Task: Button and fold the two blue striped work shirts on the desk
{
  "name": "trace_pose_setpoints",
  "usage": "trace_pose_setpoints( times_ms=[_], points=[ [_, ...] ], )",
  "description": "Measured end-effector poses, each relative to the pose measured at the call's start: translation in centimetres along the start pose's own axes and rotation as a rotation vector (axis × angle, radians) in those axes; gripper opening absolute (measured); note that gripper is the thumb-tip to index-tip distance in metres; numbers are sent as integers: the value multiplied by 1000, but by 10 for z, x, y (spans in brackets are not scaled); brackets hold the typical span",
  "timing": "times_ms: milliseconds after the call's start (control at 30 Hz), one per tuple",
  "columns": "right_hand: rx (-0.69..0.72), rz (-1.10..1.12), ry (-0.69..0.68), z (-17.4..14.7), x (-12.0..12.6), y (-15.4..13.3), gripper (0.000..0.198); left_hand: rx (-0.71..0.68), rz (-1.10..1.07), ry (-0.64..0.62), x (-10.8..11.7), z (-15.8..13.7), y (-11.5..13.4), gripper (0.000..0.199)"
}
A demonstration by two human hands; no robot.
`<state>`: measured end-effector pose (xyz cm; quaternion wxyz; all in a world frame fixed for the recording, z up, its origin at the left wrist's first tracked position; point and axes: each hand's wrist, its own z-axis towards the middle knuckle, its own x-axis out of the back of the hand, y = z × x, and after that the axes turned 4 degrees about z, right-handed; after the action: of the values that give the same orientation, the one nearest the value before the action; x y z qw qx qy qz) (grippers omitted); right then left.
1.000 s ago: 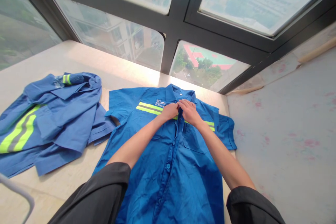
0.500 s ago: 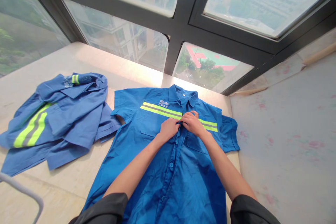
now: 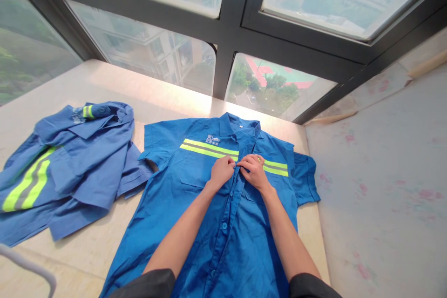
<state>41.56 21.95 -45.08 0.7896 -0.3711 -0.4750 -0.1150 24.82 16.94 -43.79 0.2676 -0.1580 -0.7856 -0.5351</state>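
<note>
A blue short-sleeved work shirt (image 3: 202, 186) lies front up, its collar toward the window, with a yellow-and-grey reflective stripe (image 3: 206, 148) across the chest. My left hand (image 3: 222, 171) pinches the front placket at stripe height. Close beside it, my right hand (image 3: 253, 170) grips the opposite front edge, fingers bent. Whatever button sits between the fingertips is hidden. Lower on the placket, a blue button (image 3: 224, 226) shows, with another button (image 3: 213, 273) below it.
A second blue work shirt (image 3: 87, 163) with reflective stripes lies crumpled at the left on the pale ledge (image 3: 87, 260). A grey curved tube (image 3: 31, 265) crosses the lower left corner. Dark window frames (image 3: 228, 32) rise behind, and a floral-papered wall (image 3: 380, 186) stands at the right.
The view has shifted slightly, moving the shirts a little left in the picture. Both hands stay at the placket; their fingertips have shifted slightly, and the right fingers are more curled.
</note>
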Motion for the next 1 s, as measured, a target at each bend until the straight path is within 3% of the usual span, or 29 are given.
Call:
trace_pose_setpoints(
  times_ms=[200,633,1000],
  points=[
    [-1,67,67,-1,-8,4,22,133,-359,-133,2,9,-8,7],
    [40,81,98,-2,-11,9,20,59,-438,-94,4,4,-10,10],
    [78,78,36,0,-13,6,29,54,-499,-52,-3,5,-17,10]
  ],
)
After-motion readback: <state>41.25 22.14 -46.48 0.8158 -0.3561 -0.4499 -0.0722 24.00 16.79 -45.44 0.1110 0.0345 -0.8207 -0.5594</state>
